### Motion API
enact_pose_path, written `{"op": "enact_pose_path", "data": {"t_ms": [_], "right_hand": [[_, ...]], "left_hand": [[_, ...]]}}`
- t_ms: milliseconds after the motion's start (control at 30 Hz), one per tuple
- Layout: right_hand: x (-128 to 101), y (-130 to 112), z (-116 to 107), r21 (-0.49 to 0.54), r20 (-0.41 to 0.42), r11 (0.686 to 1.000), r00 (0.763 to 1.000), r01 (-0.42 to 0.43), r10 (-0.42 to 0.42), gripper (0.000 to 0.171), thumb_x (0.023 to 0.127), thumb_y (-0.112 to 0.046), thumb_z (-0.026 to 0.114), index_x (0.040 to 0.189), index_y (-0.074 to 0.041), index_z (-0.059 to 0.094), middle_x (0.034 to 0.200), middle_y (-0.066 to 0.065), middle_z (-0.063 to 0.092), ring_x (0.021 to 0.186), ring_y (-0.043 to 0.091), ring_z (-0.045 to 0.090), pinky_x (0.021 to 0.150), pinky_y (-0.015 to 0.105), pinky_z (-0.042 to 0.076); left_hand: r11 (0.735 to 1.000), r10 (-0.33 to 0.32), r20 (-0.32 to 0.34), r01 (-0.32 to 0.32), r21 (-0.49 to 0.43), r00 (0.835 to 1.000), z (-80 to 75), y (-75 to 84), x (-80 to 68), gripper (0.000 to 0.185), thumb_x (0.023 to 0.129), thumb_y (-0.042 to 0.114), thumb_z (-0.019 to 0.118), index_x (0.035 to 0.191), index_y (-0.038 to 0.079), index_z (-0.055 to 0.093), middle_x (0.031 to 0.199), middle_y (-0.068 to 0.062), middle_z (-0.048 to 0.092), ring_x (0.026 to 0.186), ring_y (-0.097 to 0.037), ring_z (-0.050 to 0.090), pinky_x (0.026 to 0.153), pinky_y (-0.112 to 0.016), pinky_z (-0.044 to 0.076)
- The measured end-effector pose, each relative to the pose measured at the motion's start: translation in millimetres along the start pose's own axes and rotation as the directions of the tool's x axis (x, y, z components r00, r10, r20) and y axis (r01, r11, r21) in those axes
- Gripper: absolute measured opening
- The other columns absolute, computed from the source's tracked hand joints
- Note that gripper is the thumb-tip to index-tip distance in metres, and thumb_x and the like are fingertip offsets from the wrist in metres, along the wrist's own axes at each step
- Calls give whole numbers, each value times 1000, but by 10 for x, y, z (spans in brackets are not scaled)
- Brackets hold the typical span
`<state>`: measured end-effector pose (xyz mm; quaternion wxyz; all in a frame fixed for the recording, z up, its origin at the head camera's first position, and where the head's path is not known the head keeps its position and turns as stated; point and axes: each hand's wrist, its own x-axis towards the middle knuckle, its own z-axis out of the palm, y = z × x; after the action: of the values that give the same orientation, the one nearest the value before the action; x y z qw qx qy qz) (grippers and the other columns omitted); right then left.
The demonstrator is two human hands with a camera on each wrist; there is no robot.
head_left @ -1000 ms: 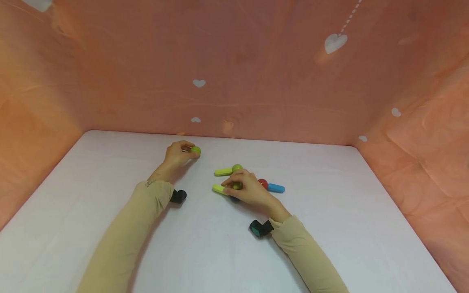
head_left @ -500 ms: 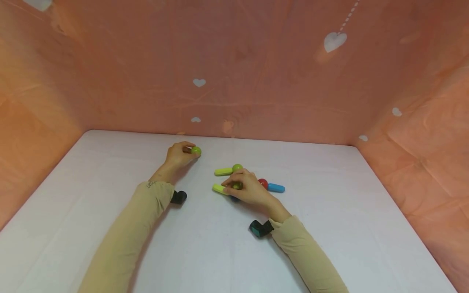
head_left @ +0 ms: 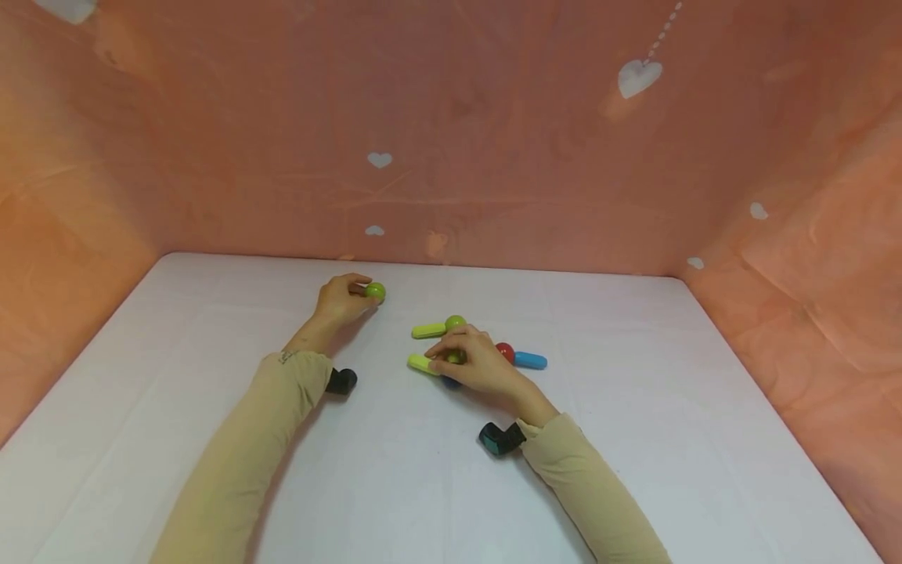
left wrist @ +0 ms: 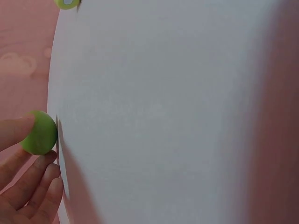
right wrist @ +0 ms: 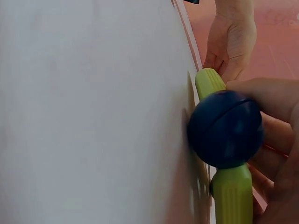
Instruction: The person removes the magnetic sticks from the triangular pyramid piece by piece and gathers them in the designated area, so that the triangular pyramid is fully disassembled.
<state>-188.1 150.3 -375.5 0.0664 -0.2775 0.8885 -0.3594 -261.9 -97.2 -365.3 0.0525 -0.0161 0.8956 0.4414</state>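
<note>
Near the back edge, my left hand (head_left: 343, 300) pinches a green ball (head_left: 375, 291) between thumb and fingers; the left wrist view shows this ball (left wrist: 41, 133) low over the white surface. Over a group of joined rods and balls, my right hand (head_left: 479, 364) has thumb and index finger about a yellow-green rod (head_left: 421, 363). A dark blue ball (right wrist: 225, 129) sits beside that thumb in the right wrist view, with another yellow-green rod (right wrist: 233, 196) running from it. Partly under the hand is a green ball (head_left: 456, 357). The hand hides the middle of the group.
Behind the right hand lies a yellow-green rod (head_left: 427, 331) with a green ball (head_left: 455, 322) at its end. To the right are a red ball (head_left: 504, 352) and a blue rod (head_left: 530, 360). An orange cloth (head_left: 451, 133) encloses the white table (head_left: 395, 486).
</note>
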Motion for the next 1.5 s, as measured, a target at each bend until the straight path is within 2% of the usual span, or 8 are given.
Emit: {"op": "enact_pose_path", "data": {"t_ms": [267,467,733,933,1067,1200,1333,1500], "right_hand": [[0,-15,-16,27,-14,999,999,-31,31,18,89,-21,68,105,-14,73,104,-1,68,105,18,51,91,35,38],[-17,1,-38,92,-76,992,993,-81,88,18,91,-21,66,107,-15,72,107,-1,65,99,18,51,84,32,43],[5,42,-148,110,-255,993,964,-49,76,23,91,-8,64,113,-4,67,123,12,60,117,27,51,97,45,45],[143,53,-161,32,-209,996,974,-85,90,35,92,-9,60,125,0,60,130,20,54,125,33,48,103,47,43],[167,75,-158,26,-230,988,961,-150,152,29,92,-8,61,120,2,63,123,19,60,117,32,56,99,40,47],[174,111,-157,62,-268,980,943,-190,200,25,91,-7,64,114,0,67,117,17,64,110,30,61,94,37,50],[159,132,-183,76,-274,976,936,-206,219,25,89,-8,66,113,-2,69,116,16,66,108,30,63,92,36,52],[125,156,-222,80,-286,973,930,-218,232,24,89,-8,67,112,-3,70,114,15,68,106,28,64,91,37,52]], "left_hand": [[1000,-17,37,17,-1,999,-49,-20,-11,52,90,13,65,136,-3,47,130,-25,56,121,-37,53,105,-44,40],[999,18,57,-20,32,998,-88,-52,-78,52,89,13,64,135,-6,47,130,-27,54,122,-39,50,106,-46,38],[996,60,133,-69,65,989,-101,-10,-203,60,90,17,64,137,-10,39,132,-31,50,122,-41,48,104,-47,40],[994,52,145,-65,89,988,-198,-24,-317,64,91,21,62,139,-12,34,133,-32,48,123,-45,47,102,-50,41],[994,53,162,-68,90,985,-172,-21,-350,61,91,22,61,136,-12,38,131,-32,50,121,-44,49,101,-49,42],[992,79,144,-92,86,986,-120,-14,-382,51,91,20,62,128,-12,47,123,-30,56,114,-43,53,98,-48,43],[990,108,127,-118,80,986,-34,15,-419,41,90,17,63,119,-10,56,114,-27,62,107,-39,57,94,-45,45],[992,117,155,-124,37,981,111,86,-442,33,89,16,65,113,-7,61,108,-22,65,102,-33,59,88,-40,47]]}}
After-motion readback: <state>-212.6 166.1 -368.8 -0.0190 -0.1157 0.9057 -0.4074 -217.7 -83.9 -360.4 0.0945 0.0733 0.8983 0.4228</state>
